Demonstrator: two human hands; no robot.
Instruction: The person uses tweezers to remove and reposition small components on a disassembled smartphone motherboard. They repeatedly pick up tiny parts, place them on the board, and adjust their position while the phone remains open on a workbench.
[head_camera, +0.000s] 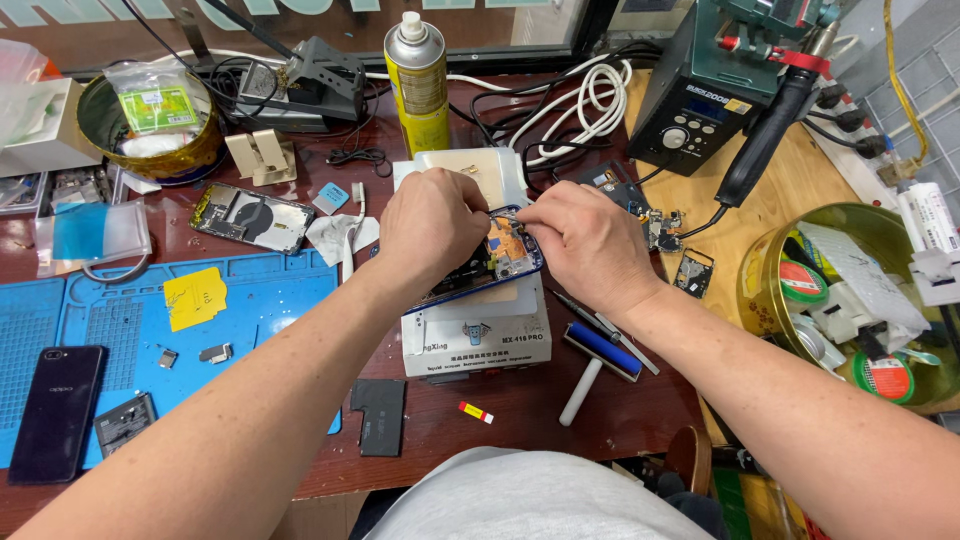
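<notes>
Forearms reach in from the lower edge and meet over an opened phone (497, 258) with a blue rim, which lies tilted on a white heating block (478, 325) at mid-bench. Left hand (432, 222) is curled over the phone's left half, fingers closed on its frame to steady it; right hand (590, 243) has thumb and forefinger pinched together at the upper right corner of the exposed board, on something too small to make out (a tool tip or a tiny part; it cannot be told which). Judged from this pose, the step in hand is fine work inside the open phone, at the orange-toned area near the camera end. The next move would call for a firm hold by the left hand and a small, controlled motion of the right fingertips, since loose connectors sit close by. Just right of the block lie a blue roller (597, 357) and tweezers (600, 327). Farther left, a blue mat (110, 330) bears a dark phone (57, 412) and yellow notes. Behind stand a yellow spray can (418, 82) and a rework station (705, 85).
</notes>
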